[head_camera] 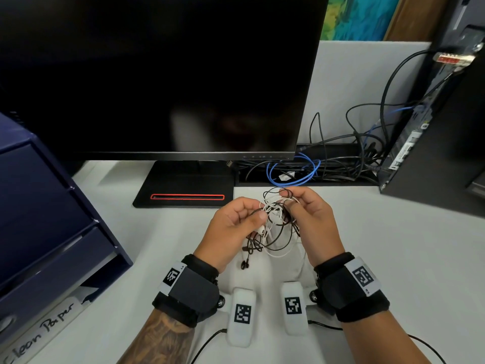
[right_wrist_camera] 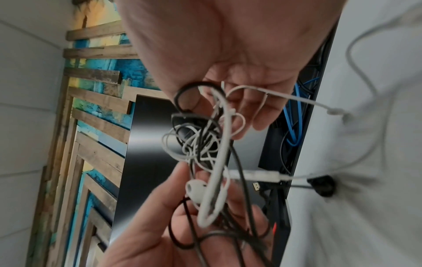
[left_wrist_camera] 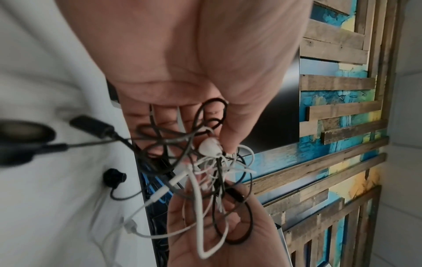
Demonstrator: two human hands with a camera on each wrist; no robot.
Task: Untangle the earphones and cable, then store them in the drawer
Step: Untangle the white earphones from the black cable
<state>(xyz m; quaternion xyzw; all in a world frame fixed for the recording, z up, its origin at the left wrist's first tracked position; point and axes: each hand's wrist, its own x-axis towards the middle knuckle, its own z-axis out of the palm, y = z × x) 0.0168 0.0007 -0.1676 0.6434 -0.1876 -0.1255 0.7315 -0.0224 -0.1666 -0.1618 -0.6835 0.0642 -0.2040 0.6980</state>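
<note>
A knot of white and black earphone wires and cable (head_camera: 277,219) hangs between both hands above the white desk. My left hand (head_camera: 236,227) pinches the knot's left side with thumb and curled fingers, near a white earbud (left_wrist_camera: 209,146). My right hand (head_camera: 307,214) pinches the top right of the tangle (right_wrist_camera: 200,144). Loose loops dangle below, and a black earbud (head_camera: 244,264) lies on the desk under them. A blue drawer unit (head_camera: 44,219) stands at the left with its lower drawer (head_camera: 44,274) pulled out.
A large dark monitor (head_camera: 162,74) on a black stand (head_camera: 186,187) is right behind the hands. Loose black and blue cables (head_camera: 309,169) fill a tray at the back. A black computer tower (head_camera: 433,127) stands at the right. White desk surface (head_camera: 393,245) lies right of the hands.
</note>
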